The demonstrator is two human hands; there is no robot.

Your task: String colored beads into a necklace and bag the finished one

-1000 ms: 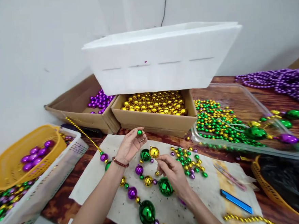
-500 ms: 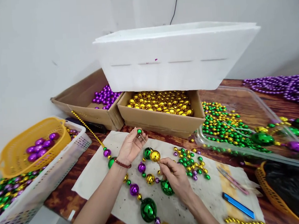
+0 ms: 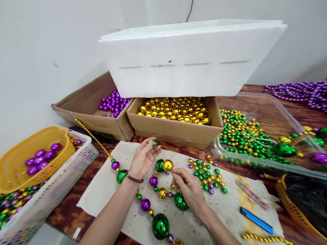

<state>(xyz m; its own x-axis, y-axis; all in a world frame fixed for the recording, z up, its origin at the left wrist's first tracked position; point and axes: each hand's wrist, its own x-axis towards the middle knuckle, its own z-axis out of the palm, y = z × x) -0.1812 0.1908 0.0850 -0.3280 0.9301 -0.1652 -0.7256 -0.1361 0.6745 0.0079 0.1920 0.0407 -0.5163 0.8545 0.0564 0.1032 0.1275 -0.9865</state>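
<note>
My left hand (image 3: 145, 156) pinches a small green bead (image 3: 154, 143) between thumb and finger, a thin pin-like wire hanging below it. Lower and to the right, my right hand (image 3: 189, 188) has its thumb and forefinger closed at the edge of a gold ball (image 3: 168, 165), probably on the string end there. That ball sits beside a dark green ball (image 3: 160, 165) in a curve of strung beads. The strand runs on through a purple ball (image 3: 145, 204) and a large green ball (image 3: 160, 226) over the white cloth (image 3: 101, 190). Loose small beads (image 3: 206, 177) lie right of my right hand.
Cardboard boxes of purple beads (image 3: 114, 103) and gold beads (image 3: 176, 108) stand behind, under a white foam box (image 3: 192, 60). A blue cutter (image 3: 256, 220) and pink-handled tweezers (image 3: 252, 194) lie right. Baskets (image 3: 33, 146) stand left; a clear tray (image 3: 288, 113) holds beads.
The view has shifted slightly. My left hand keeps the small green bead, its wire now turned and appearing shorter. My right hand stays at the gold ball.
</note>
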